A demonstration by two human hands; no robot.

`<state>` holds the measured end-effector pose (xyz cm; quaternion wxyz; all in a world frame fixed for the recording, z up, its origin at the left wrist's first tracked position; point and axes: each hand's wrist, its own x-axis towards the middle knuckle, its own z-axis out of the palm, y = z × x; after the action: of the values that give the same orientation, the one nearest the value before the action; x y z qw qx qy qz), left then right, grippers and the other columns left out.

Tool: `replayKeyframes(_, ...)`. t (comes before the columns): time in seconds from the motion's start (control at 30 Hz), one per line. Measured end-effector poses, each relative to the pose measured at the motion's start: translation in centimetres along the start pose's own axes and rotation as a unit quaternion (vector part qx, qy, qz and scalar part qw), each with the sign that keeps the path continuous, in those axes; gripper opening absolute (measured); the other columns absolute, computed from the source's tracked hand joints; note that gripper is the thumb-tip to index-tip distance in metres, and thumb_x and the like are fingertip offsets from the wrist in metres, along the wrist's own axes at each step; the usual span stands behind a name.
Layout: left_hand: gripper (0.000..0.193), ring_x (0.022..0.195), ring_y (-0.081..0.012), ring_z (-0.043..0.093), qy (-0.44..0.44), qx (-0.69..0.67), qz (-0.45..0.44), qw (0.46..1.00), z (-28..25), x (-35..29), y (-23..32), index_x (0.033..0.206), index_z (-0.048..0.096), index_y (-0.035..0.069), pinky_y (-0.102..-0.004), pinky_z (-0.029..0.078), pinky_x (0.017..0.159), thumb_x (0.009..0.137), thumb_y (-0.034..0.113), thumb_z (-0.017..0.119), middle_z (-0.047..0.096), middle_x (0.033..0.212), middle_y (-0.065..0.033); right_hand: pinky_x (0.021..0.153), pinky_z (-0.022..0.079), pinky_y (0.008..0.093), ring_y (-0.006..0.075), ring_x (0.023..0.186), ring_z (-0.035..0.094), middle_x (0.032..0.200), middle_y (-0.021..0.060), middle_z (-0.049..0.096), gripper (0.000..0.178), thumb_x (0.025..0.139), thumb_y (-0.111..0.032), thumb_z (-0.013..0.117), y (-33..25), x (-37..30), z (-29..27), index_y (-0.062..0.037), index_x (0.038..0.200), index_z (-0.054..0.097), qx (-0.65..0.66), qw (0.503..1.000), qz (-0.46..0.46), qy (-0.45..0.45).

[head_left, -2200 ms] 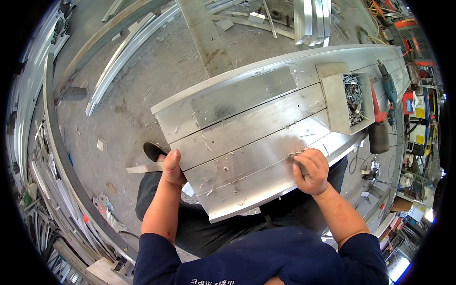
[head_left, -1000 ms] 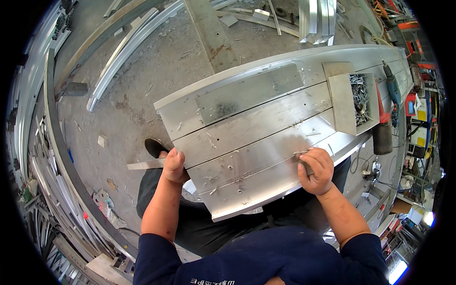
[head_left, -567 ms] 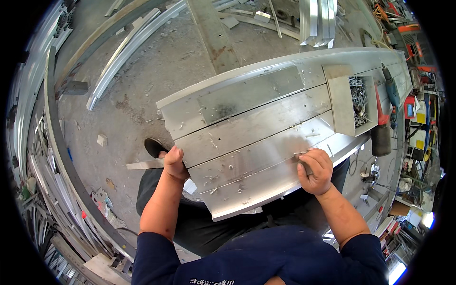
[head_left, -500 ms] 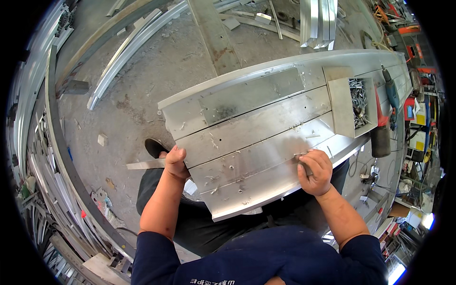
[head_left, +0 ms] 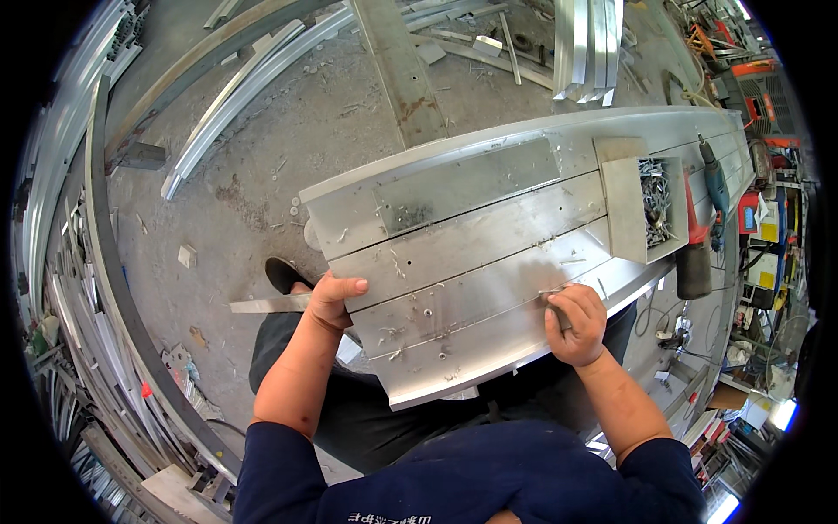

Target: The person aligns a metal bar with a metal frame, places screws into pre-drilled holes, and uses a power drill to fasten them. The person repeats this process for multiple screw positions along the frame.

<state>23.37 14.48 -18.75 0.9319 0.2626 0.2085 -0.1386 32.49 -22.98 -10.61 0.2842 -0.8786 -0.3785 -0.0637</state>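
My left hand (head_left: 335,299) is at the left end of a long silver metal bench top (head_left: 489,262), closed round a flat metal strip (head_left: 266,304) that sticks out to the left. Its thumb points right, over the bench's edge. Close to the bench's near edge, my right hand (head_left: 576,327) has its fingers curled in. A small, thin metal piece (head_left: 547,293) shows at the fingertips; what else the palm holds is hidden. Several loose rivets (head_left: 573,260) and metal bits lie on the surface around my right hand.
To the right on the bench stands an open box (head_left: 656,205) of rivets. Beside it lie a teal power drill (head_left: 714,179) and a red and black tool (head_left: 695,262). Metal profiles (head_left: 229,109) lie on the floor; a cluttered shelf (head_left: 768,253) stands far right.
My left thumb has swung from pointing up to pointing right, and the hand has turned slightly. The right hand stays at nearly the same spot, fingers still curled. The view has shifted a little.
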Motion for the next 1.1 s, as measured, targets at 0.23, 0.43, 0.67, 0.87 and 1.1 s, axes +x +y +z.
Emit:
replayKeyframes(0.23, 0.076, 0.110, -0.0355, 0.068, 0.035, 0.033, 0.010, 0.999, -0.2, -0.1, -0.1, 0.137, 0.055, -0.003, -0.0457, 0.056, 0.095, 0.066, 0.014, 0.076, 0.068, 0.123, -0.0190, 0.083, 0.057, 0.0415, 0.0314, 0.084, 0.067, 0.090, 0.0098, 0.069, 0.023, 0.071, -0.002, 0.075, -0.4, 0.4, -0.3, -0.0042, 0.094, 0.072, -0.006, 1.000, 0.011, 0.008)
replayKeyframes(0.43, 0.079, 0.112, -0.0383, 0.066, 0.025, 0.040, 0.037, 0.998, -0.4, 0.3, -0.4, 0.138, 0.051, -0.004, -0.0462, 0.057, 0.095, 0.066, 0.017, 0.074, 0.066, 0.124, -0.0213, 0.083, 0.056, 0.0403, 0.0302, 0.086, 0.066, 0.093, 0.0089, 0.070, 0.027, 0.070, -0.003, 0.078, -0.5, 0.6, -0.7, -0.0047, 0.096, 0.072, 0.006, 1.000, 0.016, 0.011)
replayKeyframes(0.67, 0.081, 0.114, -0.0356, 0.066, 0.023, 0.027, 0.032, 0.999, -0.1, 0.0, -0.3, 0.139, 0.052, -0.002, -0.0452, 0.055, 0.098, 0.064, 0.018, 0.076, 0.066, 0.126, -0.0180, 0.090, 0.052, 0.0441, 0.0373, 0.097, 0.066, 0.104, 0.0150, 0.070, 0.030, 0.079, -0.011, 0.080, 3.0, 5.2, -7.7, -0.0035, 0.106, 0.070, -0.077, 0.994, 0.053, 0.052)
replayKeyframes(0.87, 0.082, 0.115, -0.0365, 0.065, -0.008, 0.019, 0.019, 1.000, 0.3, 0.7, -0.6, 0.140, 0.051, -0.002, -0.0457, 0.055, 0.099, 0.064, 0.017, 0.076, 0.066, 0.126, -0.0188, 0.085, 0.054, 0.0448, 0.0377, 0.095, 0.068, 0.099, 0.0186, 0.072, 0.023, 0.091, -0.023, 0.069, 14.3, 9.4, -12.8, -0.0020, 0.101, 0.074, -0.192, 0.940, 0.283, -0.002)
replayKeyframes(1.1, 0.078, 0.115, -0.0355, 0.065, 0.011, 0.038, 0.000, 0.999, -1.1, 0.0, -0.1, 0.138, 0.054, -0.002, -0.0468, 0.054, 0.098, 0.066, 0.018, 0.077, 0.066, 0.127, -0.0187, 0.082, 0.054, 0.0491, 0.0432, 0.089, 0.070, 0.088, 0.0258, 0.072, 0.033, 0.084, -0.032, 0.071, 14.9, 10.9, -10.8, 0.0007, 0.086, 0.074, -0.275, 0.875, 0.380, -0.115)
